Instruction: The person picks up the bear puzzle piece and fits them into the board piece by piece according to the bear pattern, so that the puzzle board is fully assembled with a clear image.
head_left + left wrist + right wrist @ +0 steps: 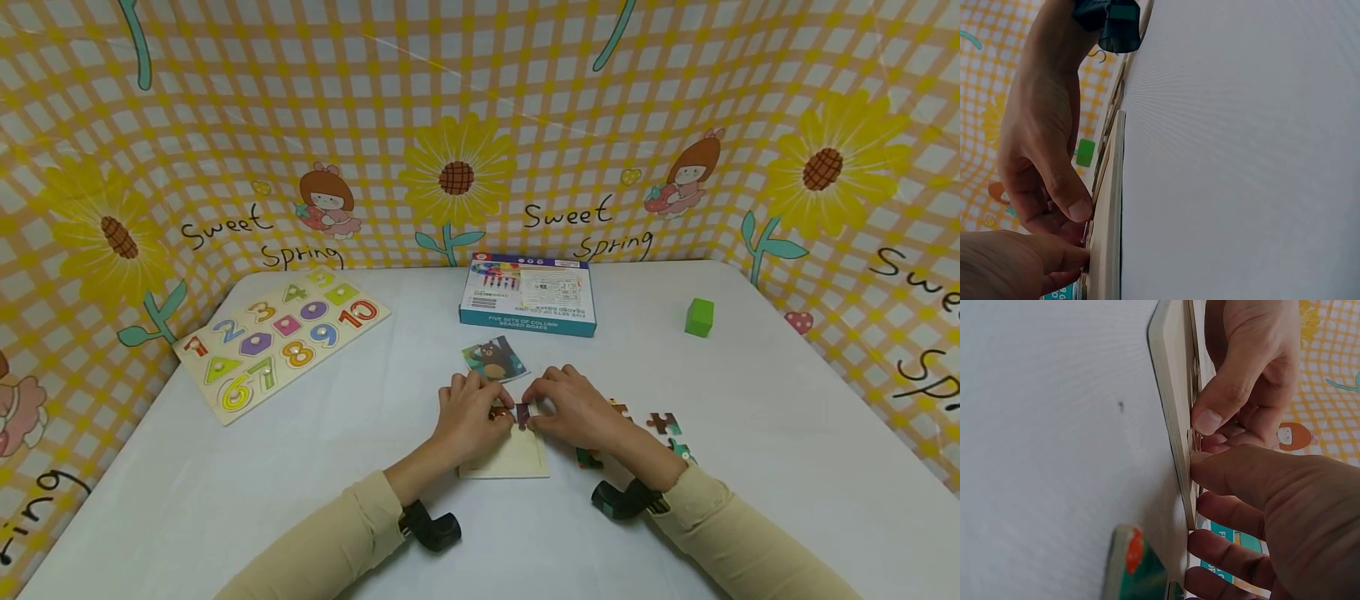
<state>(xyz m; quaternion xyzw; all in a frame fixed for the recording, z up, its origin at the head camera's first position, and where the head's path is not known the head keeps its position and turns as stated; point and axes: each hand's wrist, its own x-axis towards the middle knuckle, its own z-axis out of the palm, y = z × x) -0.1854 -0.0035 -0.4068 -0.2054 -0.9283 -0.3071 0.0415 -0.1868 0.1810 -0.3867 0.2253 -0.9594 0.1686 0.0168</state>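
A: At the middle of the scene, hidden or hard to make out?
B: Beneath two hands, the far part of one wooden tray (506,462). There, one brown piece (498,413), partly covered by the left hand (471,421); just to its right, one dark purple piece (522,415), right edge behind fingertips. Cannot tell whether touching each other.

A: State of the grip?
B: Left hand: thumb and bent fingers in a pinch on the brown piece. Right hand (573,407): thumb and forefinger in a pinch on the dark purple piece. In both wrist views, pieces seen edge-on, as thin slivers only.

A: To the right of the tray?
B: Loose puzzle pieces (662,423), at least four; some partly behind the right hand and forearm, hence exact total uncertain. In the right wrist view, one green piece (1141,569) with a red patch, cropped by the lower edge.

A: Remaining counts?
B: One picture card (495,358), just beyond the hands; one box (528,296), far, with small print too fine to read; one green block (700,317), far right; one number board (281,340), left, with ten numerals, the far-corner one faint, and five shapes; two sleeves (322,533), cropped at the near edge; three sunflowers (456,137) on checked cloth (390,50), lettering cut off at right.
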